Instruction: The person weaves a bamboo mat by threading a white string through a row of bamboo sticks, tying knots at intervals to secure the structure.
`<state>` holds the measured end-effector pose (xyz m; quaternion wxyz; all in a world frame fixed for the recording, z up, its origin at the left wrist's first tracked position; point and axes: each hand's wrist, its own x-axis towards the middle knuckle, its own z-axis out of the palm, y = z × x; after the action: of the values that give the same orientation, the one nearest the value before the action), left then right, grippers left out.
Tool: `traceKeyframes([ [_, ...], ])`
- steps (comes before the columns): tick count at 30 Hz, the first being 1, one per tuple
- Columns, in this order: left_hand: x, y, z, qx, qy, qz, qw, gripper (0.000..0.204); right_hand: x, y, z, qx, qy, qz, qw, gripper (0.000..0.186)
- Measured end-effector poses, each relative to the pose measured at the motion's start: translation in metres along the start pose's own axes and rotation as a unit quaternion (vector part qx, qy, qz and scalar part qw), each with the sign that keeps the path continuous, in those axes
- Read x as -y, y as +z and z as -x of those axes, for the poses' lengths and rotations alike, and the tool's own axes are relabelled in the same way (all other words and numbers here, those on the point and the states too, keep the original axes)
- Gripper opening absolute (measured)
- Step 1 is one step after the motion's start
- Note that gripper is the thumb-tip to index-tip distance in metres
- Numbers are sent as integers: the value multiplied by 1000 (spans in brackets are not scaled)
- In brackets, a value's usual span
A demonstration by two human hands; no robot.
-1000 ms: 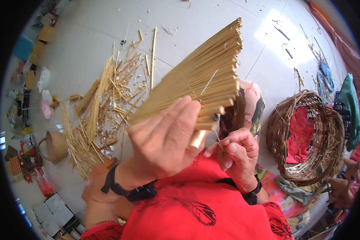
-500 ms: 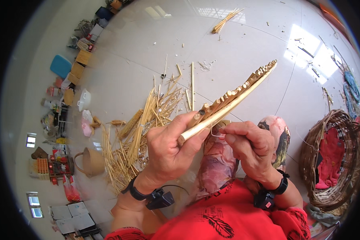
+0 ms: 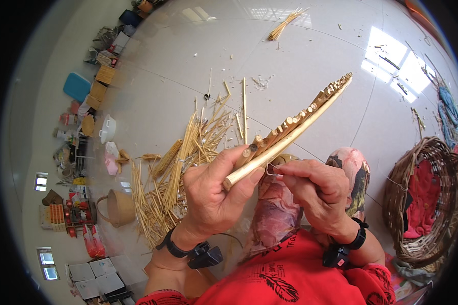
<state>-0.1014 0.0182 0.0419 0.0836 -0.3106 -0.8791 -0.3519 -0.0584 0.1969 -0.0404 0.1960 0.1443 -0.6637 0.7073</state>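
Note:
My left hand [image 3: 213,190] is closed around the near end of a long pale wooden stick [image 3: 290,137]. Along that stick's upper side runs a row of cut straw or reed stalks [image 3: 292,121], their round ends showing, thicker near my hand and thinner toward the far tip. The whole piece slants up to the right. My right hand [image 3: 318,185] is closed in a pinch just right of the left thumb, on a thin white thread [image 3: 273,172] that runs to the stick beside that thumb. How the thread passes round the stick is hidden.
Loose straw [image 3: 178,178] lies heaped on the floor at left, with a tan basket [image 3: 118,207] beyond it. A small straw bundle [image 3: 285,24] lies far ahead. At right stands a wicker basket [image 3: 392,203] holding red cloth [image 3: 421,203]. Household goods line the left wall.
The stick and stalks have tilted slightly, the near end dropping a little left and down. My right hand has shifted slightly and still pinches the thread.

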Motion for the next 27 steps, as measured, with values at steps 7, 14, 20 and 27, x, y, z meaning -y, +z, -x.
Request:
traceKeyframes([
  [7,-4,3,2,14,4,4,1000,29,6,-2,3,-12,10,22,1000,21],
  [14,-14,29,25,28,86,-27,996,42,40,-32,32,44,198,21,979,15],
  [20,-29,53,50,53,146,-78,985,40,30,-44,80,18,139,21,990,8],
  [27,-27,57,47,69,212,-116,968,40,25,-49,93,-5,150,37,988,8],
])
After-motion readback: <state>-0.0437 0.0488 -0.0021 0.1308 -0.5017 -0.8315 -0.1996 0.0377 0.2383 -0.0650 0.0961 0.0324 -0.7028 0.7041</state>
